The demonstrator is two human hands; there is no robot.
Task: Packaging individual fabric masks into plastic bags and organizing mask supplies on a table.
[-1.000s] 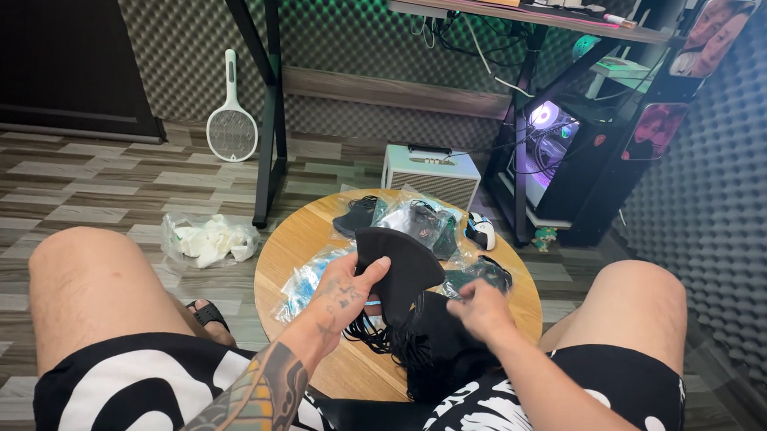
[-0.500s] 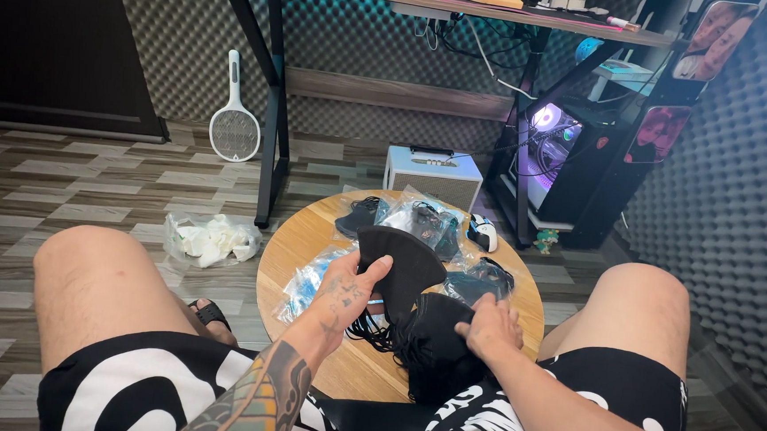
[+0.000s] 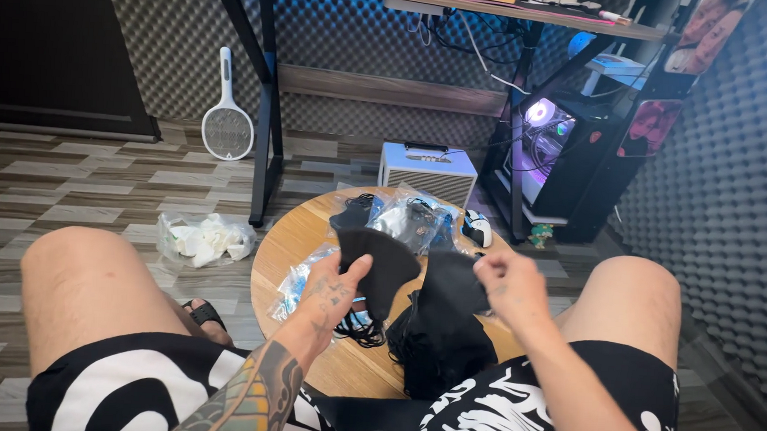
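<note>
Left hand [image 3: 337, 285]: pinches one black face mask [image 3: 379, 264], raised above the table [image 3: 298, 237].
Right hand [image 3: 512, 285]: grips second black mask [image 3: 452, 286], just beside the first.
Mask pile [image 3: 437, 347]: directly below both hands.

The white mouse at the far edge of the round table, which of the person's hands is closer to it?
Right. The right hand is just short of the white mouse, slightly to its right. The left hand is farther off, to the mouse's left, holding a black mask.
</note>
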